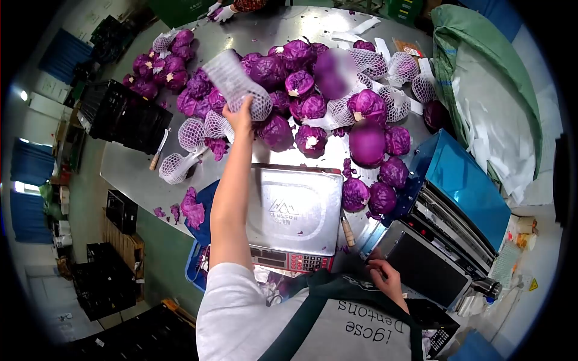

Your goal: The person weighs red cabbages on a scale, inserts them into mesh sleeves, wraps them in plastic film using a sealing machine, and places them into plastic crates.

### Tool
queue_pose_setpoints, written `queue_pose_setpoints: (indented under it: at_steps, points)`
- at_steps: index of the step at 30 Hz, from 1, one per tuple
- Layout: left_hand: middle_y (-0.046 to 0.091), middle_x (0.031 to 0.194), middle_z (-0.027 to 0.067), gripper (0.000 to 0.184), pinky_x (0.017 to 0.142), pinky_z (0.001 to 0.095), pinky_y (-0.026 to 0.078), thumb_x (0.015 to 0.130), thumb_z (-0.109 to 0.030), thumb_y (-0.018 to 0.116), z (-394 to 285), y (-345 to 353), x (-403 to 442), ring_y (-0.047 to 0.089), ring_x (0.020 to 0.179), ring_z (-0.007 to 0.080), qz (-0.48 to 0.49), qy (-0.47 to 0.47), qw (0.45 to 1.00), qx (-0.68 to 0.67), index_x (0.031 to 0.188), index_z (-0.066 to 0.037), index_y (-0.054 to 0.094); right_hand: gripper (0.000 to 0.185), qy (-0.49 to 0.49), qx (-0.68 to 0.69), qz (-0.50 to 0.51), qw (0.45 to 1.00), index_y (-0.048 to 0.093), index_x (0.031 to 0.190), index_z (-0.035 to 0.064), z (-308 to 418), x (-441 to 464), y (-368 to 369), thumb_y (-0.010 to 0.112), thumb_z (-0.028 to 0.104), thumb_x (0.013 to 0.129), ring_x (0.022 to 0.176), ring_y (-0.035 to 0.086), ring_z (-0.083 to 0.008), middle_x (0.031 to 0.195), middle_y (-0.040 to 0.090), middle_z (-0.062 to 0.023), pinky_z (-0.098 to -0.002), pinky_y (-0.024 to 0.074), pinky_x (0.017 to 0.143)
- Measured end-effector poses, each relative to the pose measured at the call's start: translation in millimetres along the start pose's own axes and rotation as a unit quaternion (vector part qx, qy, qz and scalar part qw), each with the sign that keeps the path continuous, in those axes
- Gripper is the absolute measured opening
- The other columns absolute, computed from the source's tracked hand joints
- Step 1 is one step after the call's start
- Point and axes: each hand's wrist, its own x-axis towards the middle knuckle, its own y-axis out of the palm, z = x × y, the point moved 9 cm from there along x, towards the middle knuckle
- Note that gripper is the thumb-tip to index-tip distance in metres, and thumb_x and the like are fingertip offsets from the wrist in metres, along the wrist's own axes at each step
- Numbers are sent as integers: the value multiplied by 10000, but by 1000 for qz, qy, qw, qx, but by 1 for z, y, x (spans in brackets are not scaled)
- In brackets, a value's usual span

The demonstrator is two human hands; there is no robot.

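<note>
My left hand [241,115] is stretched over the steel table, closed on a white foam net sleeve [236,77]. The sleeve's wide meshed end bulges beside my fingers; I cannot tell whether anything is inside. Purple cabbages [276,132] lie around and beyond this hand, some with pale cut stems upward. More white foam nets [192,133] rest on the table to its left. My right hand [385,280] is low in front of my apron, beside the wrapping machine [430,262]. Its fingers are loosely bent and a little apart, with nothing visible in them.
A scale [294,210] with a steel platform stands between me and the cabbages. One knife [159,149] lies by a black crate [123,117]; another knife's wooden handle [347,231] is beside the scale. A green sack [448,66] stands right. A co-worker's gloved hands [223,12] show at the far edge.
</note>
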Motion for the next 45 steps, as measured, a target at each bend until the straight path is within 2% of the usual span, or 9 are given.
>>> queue_pose_setpoints:
  at_steps: [3, 8, 12, 16, 20, 23, 32, 39, 45]
  points:
    - [548, 1175, 139, 561, 753, 419, 531, 824, -450, 574, -3, -7, -60, 577, 1019, 306, 164, -193, 937, -239, 1222, -72, 456, 234, 5, -10, 7, 1000, 602, 1074, -2, 4, -4, 5, 593, 11, 840, 811, 634, -127, 918, 668, -87, -240, 489, 718]
    - [545, 1232, 154, 652, 648, 347, 541, 882, -589, 378, -28, -22, -230, 572, 1066, 331, 314, -467, 730, -389, 1312, -105, 448, 234, -69, -45, 37, 996, 601, 1074, 3, 33, 21, 25, 597, 15, 841, 847, 635, -150, 908, 661, -86, -263, 488, 741]
    - [560, 1210, 180, 758, 728, 443, 589, 878, -695, 270, -34, -53, -311, 629, 988, 343, 339, -471, 779, -238, 1321, -99, 425, 592, -201, -34, 49, 978, 401, 1344, 50, 119, 55, 64, 659, 135, 818, 1091, 547, -250, 1273, 486, -163, -323, 458, 857]
    - [615, 1103, 186, 807, 676, 361, 587, 882, -711, 197, -23, -86, -369, 666, 894, 291, 395, -518, 747, -135, 1331, -66, 383, 798, -240, -135, 66, 959, 228, 1420, 24, 133, 67, 108, 673, 269, 804, 1164, 491, -338, 1326, 407, -219, -391, 445, 905]
    - [644, 1006, 169, 625, 686, 292, 527, 931, -515, 454, -2, -135, -366, 650, 809, 212, 348, -422, 835, 51, 1334, -46, 360, 820, -117, -117, 66, 984, 199, 1413, -33, 80, 73, 123, 652, 312, 824, 1014, 571, -334, 1247, 454, -230, -416, 433, 901]
    - [636, 852, 81, 585, 668, 267, 479, 862, -260, 661, -23, -149, -342, 579, 724, 124, 343, -121, 898, 248, 1308, 1, 386, 773, -141, -123, 49, 981, 253, 1388, -58, 66, 74, 123, 644, 310, 832, 939, 594, -284, 1224, 468, -213, -399, 448, 864]
    - [567, 1131, 124, 442, 787, 311, 483, 831, -181, 675, -93, -190, -279, 566, 980, 211, 177, 91, 938, 286, 1207, -5, 522, 679, -130, -16, 16, 991, 310, 1382, 7, 68, 79, 96, 670, 162, 828, 936, 542, -178, 1264, 447, -165, -295, 519, 713]
    - [591, 1043, 104, 380, 825, 297, 451, 871, -228, 633, -86, -203, -259, 550, 954, 173, 137, 32, 972, 189, 1177, -18, 549, 538, -51, 81, -29, 995, 385, 1358, 32, 68, 113, 82, 582, 248, 906, 968, 561, -187, 1263, 502, -140, -319, 457, 856]
    - [446, 1314, 190, 682, 979, 359, 380, 831, -290, 673, -40, -149, -302, 447, 1214, 276, 249, -92, 953, 148, 1366, -27, 342, 500, -313, -142, 52, 938, 501, 1271, 42, 144, 82, 128, 635, 267, 845, 983, 585, -255, 1150, 575, -147, -353, 442, 893]
